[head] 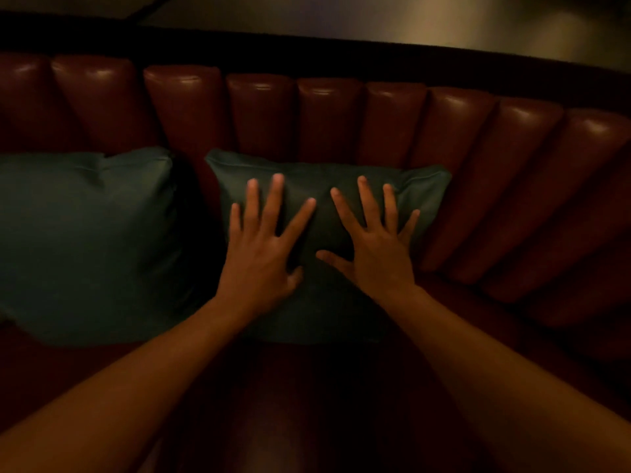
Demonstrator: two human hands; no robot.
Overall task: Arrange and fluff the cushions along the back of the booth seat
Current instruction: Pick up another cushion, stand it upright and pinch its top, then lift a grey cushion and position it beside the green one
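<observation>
The middle cushion (pixel 327 240), dark green and smooth like leather, stands on the booth seat (pixel 341 404) and leans with its far edge against the padded backrest (pixel 327 117). It is near the centre of the scene, a little tilted, with its left far corner higher than the right one. A piped seam runs along its far edge. Both hands lie flat on its front face. The left hand (pixel 263 254) is on the left half of the cushion, its fingers (pixel 273 206) spread wide and straight, grasping nothing, only pressing with the palm. The right hand (pixel 375 247) is on the right half in the same way, fingers spread, the thumb pointing left toward the other hand; the two thumbs are near each other but apart. Both forearms are bare and come from the near edge of the scene. To the left stands a second cushion (pixel 85 240) of the same green colour, bigger in the view, also leaning on the backrest; a dark gap separates the two cushions. The backrest is dark red and made of vertical rounded channels that curve away to the right. Behind its top is a dark ledge (pixel 307 46), and beyond it a dim pale wall (pixel 409 18). The light is low.
</observation>
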